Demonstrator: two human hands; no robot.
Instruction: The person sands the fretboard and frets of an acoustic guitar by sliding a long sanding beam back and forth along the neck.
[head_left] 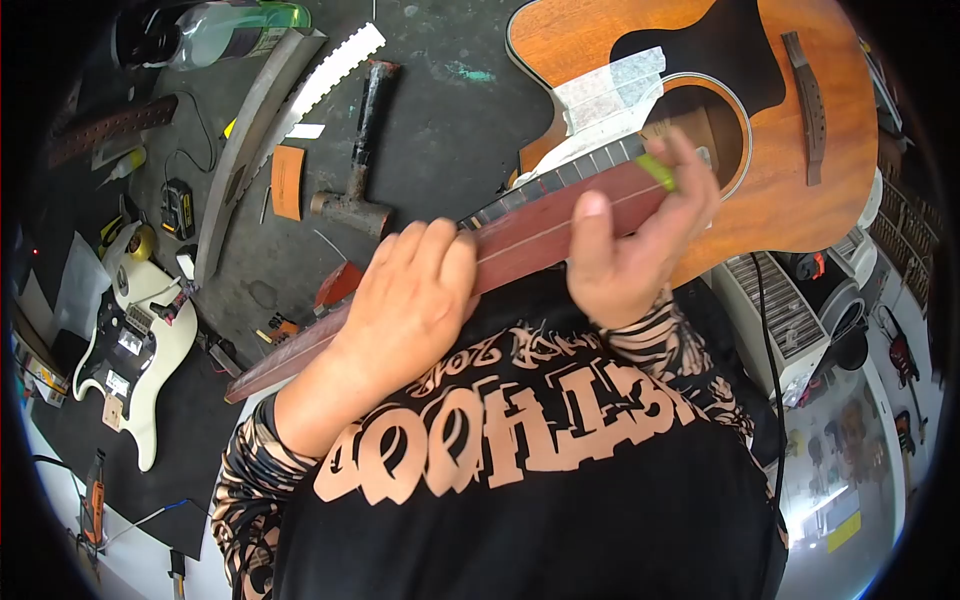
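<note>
The left hand (410, 285) curls over a long reddish bar (530, 228), fingers bent down across it; the right hand (640, 255) has thumb and fingers spread wide at one end, blurred — whether it grips, I cannot tell. The bar lies lengthwise along the fretboard (575, 172) of an acoustic guitar (832, 200), partly hiding it. It looks stiff and smooth, perhaps fairly heavy — best held towards both ends. Beyond lies a hammer (367, 140).

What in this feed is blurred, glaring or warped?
Head view: motion blurs the right hand, while the left hand looks sharper. Head view: glare whitens part of the glossy surface at lower right. Head view: dark corners frame a bowed, wide-angle image.
</note>
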